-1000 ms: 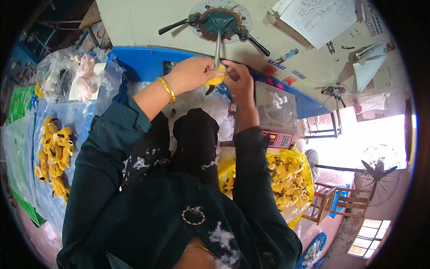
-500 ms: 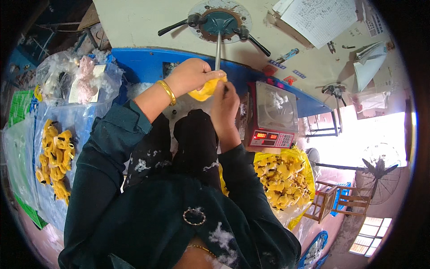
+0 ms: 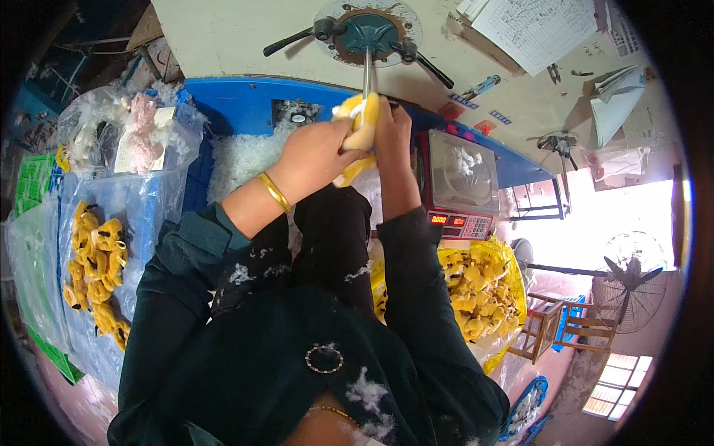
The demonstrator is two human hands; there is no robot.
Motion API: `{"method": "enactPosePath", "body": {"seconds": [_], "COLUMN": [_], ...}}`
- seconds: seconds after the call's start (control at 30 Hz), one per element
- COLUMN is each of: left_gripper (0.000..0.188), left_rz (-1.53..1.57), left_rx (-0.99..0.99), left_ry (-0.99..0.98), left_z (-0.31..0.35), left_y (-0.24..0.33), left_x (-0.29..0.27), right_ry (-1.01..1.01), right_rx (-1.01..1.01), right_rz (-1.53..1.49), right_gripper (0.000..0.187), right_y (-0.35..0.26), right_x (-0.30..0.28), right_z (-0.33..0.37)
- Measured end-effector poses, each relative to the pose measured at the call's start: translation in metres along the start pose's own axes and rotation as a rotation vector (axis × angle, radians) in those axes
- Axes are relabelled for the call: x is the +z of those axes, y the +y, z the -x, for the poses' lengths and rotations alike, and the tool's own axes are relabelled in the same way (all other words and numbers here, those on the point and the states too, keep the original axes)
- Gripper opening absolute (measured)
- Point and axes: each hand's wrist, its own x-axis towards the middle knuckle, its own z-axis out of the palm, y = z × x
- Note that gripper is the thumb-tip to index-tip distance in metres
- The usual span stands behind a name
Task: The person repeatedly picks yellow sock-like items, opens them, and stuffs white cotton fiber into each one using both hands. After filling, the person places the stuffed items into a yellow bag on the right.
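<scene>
A yellow plush toy piece [image 3: 362, 132] with a pale, whitish patch is held between my two hands, at the end of a thin metal tube [image 3: 367, 73]. My left hand [image 3: 316, 154], with a gold bangle at its wrist, grips the plush from the left. On the other side my right hand [image 3: 394, 134] is closed against the plush, its fingertips partly hidden. The tube comes out of a dark green round fitting [image 3: 368, 36] with two black-handled levers. Whether the tube's tip is inside the plush is hidden by the piece and my fingers.
White fluff [image 3: 245, 160] lies below the blue panel [image 3: 223, 100]. To the right sits a red weighing scale [image 3: 461, 186], above a yellow bag of plush pieces [image 3: 483, 293]. Yellow plush toys [image 3: 97, 260] and a pink plush [image 3: 143, 126] lie at left. A fan [image 3: 631, 286] stands far right.
Both hands have moved the plush up along the metal tube and slightly right. More of the plush now shows, and my left hand has shifted lower around it.
</scene>
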Motion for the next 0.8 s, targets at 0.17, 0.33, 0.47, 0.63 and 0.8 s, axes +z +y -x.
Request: {"method": "enactPosePath", "body": {"seconds": [0.17,0.33,0.47,0.63,0.8], "left_gripper": [0.025,0.026,0.036,0.051,0.058], "left_rz": [0.023,-0.023,-0.051,0.165,0.924], "left_rx": [0.045,0.083,0.159,-0.1,-0.571], "left_ry": [-0.01,-0.029,0.045,0.212,-0.235], "left_z": [0.015,0.028,0.046,0.047,0.003], "left_y": [-0.018,-0.02,-0.019,-0.002,-0.015], "left_x": [0.003,-0.002,0.006,-0.002,0.001], "right_ry": [0.124,0.247,0.103,-0.061,-0.298], "right_rx": [-0.022,-0.019,-0.045,0.421,0.412], "right_rz": [-0.088,-0.263,0.087,-0.498,-0.517], "right_gripper": [0.035,0.032,0.033,0.034,0.029], "right_y": [0.003,0.003,-0.014,-0.039,0.006], "right_x": [0.01,0.024,0.017,-0.005,-0.002], "right_z": [0.034,0.064,0.103,0.072,-0.009]}}
